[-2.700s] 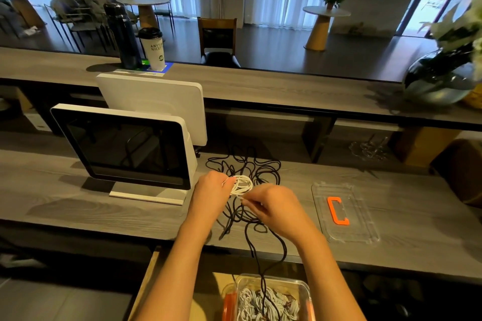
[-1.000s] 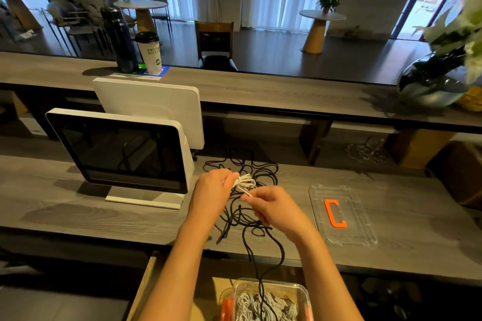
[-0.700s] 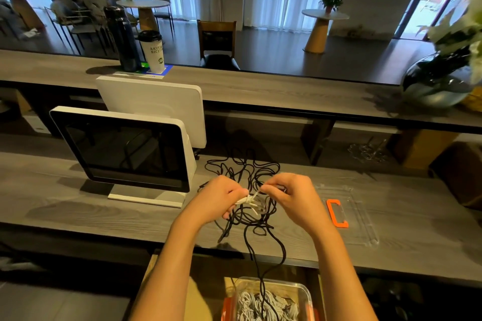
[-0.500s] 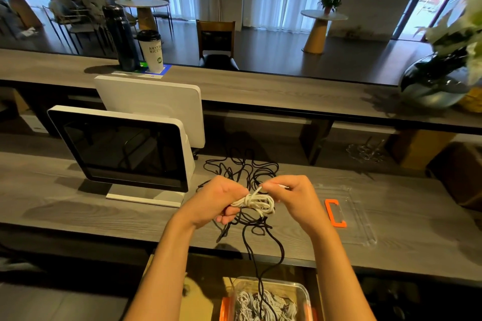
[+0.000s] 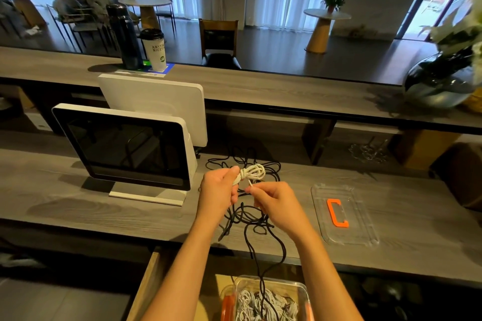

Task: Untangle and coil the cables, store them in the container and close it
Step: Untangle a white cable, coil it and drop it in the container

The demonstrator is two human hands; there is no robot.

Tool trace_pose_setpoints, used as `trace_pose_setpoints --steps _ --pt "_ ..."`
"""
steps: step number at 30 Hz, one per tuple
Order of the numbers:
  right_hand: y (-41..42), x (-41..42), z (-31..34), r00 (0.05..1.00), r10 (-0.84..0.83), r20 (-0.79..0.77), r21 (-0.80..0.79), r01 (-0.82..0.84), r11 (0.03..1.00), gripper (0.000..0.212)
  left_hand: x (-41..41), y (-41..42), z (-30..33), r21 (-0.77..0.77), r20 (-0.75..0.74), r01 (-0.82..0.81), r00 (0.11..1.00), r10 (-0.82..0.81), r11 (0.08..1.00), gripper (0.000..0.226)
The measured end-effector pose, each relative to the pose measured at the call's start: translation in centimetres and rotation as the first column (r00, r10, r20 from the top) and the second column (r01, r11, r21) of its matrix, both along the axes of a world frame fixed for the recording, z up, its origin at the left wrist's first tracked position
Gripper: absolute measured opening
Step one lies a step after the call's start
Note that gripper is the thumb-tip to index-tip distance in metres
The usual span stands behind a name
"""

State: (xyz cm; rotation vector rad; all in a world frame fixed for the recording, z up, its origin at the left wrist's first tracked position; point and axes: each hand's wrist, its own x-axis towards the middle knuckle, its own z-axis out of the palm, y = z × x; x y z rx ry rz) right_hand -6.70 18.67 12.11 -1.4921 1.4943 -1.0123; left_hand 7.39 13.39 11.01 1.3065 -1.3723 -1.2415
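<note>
White cord, wound into a small coiled bundle, is sitting up between your two hands above the grey wood-grain table. Your left hand is gripping one end of the bundle, fingers curled round it, while your right hand is pinching the loose white tail of the same cord just below the coil. Both hands are hovering above the table, close together but not touching.

Beneath and behind them, a thin black cable lying in a loose tangle is sprawling across the table, and one strand of it is trailing over the near edge, down into the clear plastic container with orange side clips that is sitting below the table at the bottom of the view. That container is already holding pale coiled cords; its top is standing open.

To your right, well apart from the tangle, the flat clear lid with an orange C-shaped handle is lying on the table.

To your left, a white-framed touchscreen terminal with a dark screen is standing on its base, a second white panel backing onto it. On the raised ledge behind, a tall dark flask and a white paper cup with a black lid are standing side by side, and a round glass vase of greenery is sitting far right.
</note>
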Motion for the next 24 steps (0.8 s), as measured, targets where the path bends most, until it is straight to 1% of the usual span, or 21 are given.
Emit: trace_pose_setpoints --steps 2,3,5,6,9,11,15,17,19,21,24 --pt "0.0 0.0 0.0 0.995 -0.056 0.084 0.091 0.049 0.995 0.027 0.0 0.0 0.0 -0.112 0.190 0.033 0.982 -0.011 0.993 0.038" --pt "-0.1 0.0 0.0 0.985 -0.099 0.139 0.143 0.079 0.987 0.026 0.0 0.0 0.1 -0.156 0.262 0.061 0.965 -0.018 0.986 0.037" --pt "-0.1 -0.4 0.0 0.961 -0.160 0.224 0.236 0.106 0.966 0.028 0.0 0.1 0.1 -0.213 0.348 0.121 0.937 -0.041 0.969 0.032" --pt "0.0 -0.5 0.1 0.951 -0.171 0.259 0.270 0.099 0.958 0.030 0.1 0.1 0.1 -0.232 0.364 0.147 0.930 -0.055 0.961 0.028" --pt "0.1 -1.1 0.4 0.912 -0.197 0.360 0.294 0.090 0.952 0.035 0.3 0.3 0.1 -0.306 0.313 0.232 0.941 -0.132 0.924 0.019" --pt "0.1 -1.3 0.7 0.893 -0.214 0.396 0.276 0.106 0.955 0.037 0.2 0.3 0.2 -0.350 0.287 0.264 0.944 -0.165 0.899 0.024" --pt "0.4 -1.7 1.4 0.898 -0.113 0.425 0.247 0.006 0.969 0.028 -0.1 0.5 0.6 -0.339 0.271 0.183 0.958 -0.090 0.923 0.029" --pt "0.5 -1.5 1.5 0.882 -0.122 0.455 0.262 -0.002 0.965 0.032 -0.1 0.4 0.7 -0.374 0.300 0.191 0.951 -0.076 0.908 0.029" --pt "0.4 -1.2 1.5 0.889 -0.185 0.420 0.278 0.068 0.958 0.041 0.0 0.2 0.5 -0.418 0.357 0.243 0.930 -0.087 0.875 0.030" --pt "0.3 -1.1 1.4 0.900 -0.234 0.366 0.278 0.134 0.951 0.046 0.2 0.2 0.5 -0.420 0.377 0.296 0.917 -0.131 0.858 0.031" --pt "0.3 -1.0 1.4 0.918 -0.253 0.304 0.276 0.169 0.946 0.045 0.3 0.5 0.6 -0.393 0.311 0.341 0.923 -0.226 0.854 0.036"
